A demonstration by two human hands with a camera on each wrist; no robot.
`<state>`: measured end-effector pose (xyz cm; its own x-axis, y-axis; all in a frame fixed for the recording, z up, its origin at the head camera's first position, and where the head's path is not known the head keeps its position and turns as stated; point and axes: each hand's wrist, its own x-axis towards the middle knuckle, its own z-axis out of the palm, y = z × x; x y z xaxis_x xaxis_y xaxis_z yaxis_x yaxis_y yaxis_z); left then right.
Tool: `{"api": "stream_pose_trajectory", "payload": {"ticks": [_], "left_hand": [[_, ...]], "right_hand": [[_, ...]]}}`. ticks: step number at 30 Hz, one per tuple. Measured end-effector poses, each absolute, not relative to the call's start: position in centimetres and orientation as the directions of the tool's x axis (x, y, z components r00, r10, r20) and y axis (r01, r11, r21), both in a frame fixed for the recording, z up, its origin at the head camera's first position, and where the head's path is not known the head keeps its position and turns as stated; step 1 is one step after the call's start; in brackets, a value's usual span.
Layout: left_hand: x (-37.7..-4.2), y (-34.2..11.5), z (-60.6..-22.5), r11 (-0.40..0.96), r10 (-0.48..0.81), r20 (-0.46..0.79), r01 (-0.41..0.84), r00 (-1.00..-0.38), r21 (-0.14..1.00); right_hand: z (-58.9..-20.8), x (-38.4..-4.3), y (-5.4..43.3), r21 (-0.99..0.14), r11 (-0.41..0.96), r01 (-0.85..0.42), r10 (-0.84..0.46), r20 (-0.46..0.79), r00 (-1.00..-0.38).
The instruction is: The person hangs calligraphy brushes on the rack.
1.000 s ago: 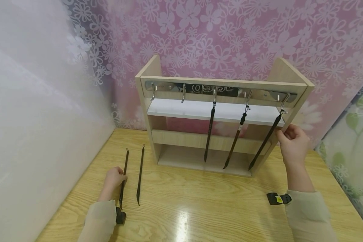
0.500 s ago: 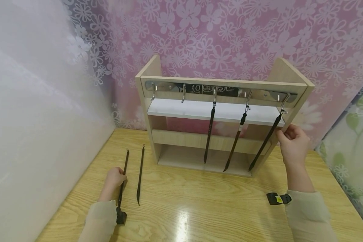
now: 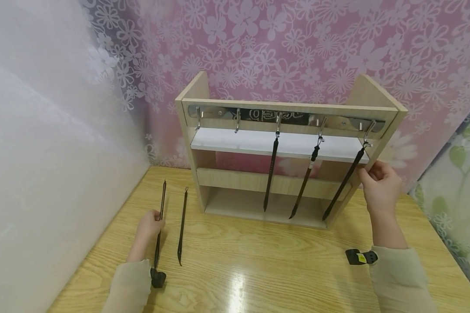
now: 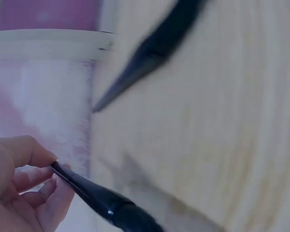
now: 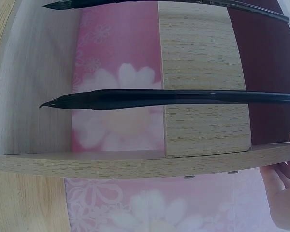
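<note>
Between the thumb and fingers of my left hand (image 3: 148, 228) is a dark calligraphy brush (image 3: 162, 200), loop end pointing away and tip end partly behind the wrist camera. The left wrist view shows the pinch on the brush (image 4: 94, 194) and its shadow on the wood. Just to the right, a second calligraphy brush (image 3: 182, 226) lies on the table. My right hand (image 3: 381, 187) grips the right side panel (image 5: 135, 165) of a wooden shelf rack (image 3: 227, 180), thumb in front. Three more brushes hang there; the rightmost brush (image 3: 344, 182) is beside this hand.
A metal hook rail (image 3: 215, 112) runs along the rack's top front. Its two left hooks, including the end hook (image 3: 198, 118), carry nothing. The wooden table (image 3: 258, 265) stretches in front. A pale wall (image 3: 62, 152) stands close on the left, a pink floral backdrop (image 3: 282, 52) behind.
My left hand has lifted the brush slightly and shifted it away from me, so its loop end sits farther back. The hanging brushes sway a little. The right hand stays on the rack.
</note>
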<state>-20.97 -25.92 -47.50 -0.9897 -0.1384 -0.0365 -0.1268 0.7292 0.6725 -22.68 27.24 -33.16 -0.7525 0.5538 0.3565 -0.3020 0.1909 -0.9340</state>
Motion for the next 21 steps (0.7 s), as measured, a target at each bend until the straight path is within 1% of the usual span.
{"api": "stream_pose_trajectory", "payload": {"ticks": [6,13,21], "left_hand": [[-20.8,-25.1,-45.8,0.667,-0.177,0.009,-0.113,-0.984,0.736],[-20.5,-23.8,-44.4,0.623,-0.241,0.114,-0.063,-0.964,0.780],[-20.1,-22.0,-42.5,0.570,-0.336,0.276,0.039,-0.901,0.821]], "right_hand": [[-33.1,-22.5,27.2,-0.950,0.091,-0.300,0.544,0.299,-0.784],[-33.2,-22.5,27.2,-0.955,0.131,-0.267,0.549,0.294,-0.782],[-33.1,-22.6,27.2,-0.959,0.119,-0.257,0.554,0.279,-0.784]]}}
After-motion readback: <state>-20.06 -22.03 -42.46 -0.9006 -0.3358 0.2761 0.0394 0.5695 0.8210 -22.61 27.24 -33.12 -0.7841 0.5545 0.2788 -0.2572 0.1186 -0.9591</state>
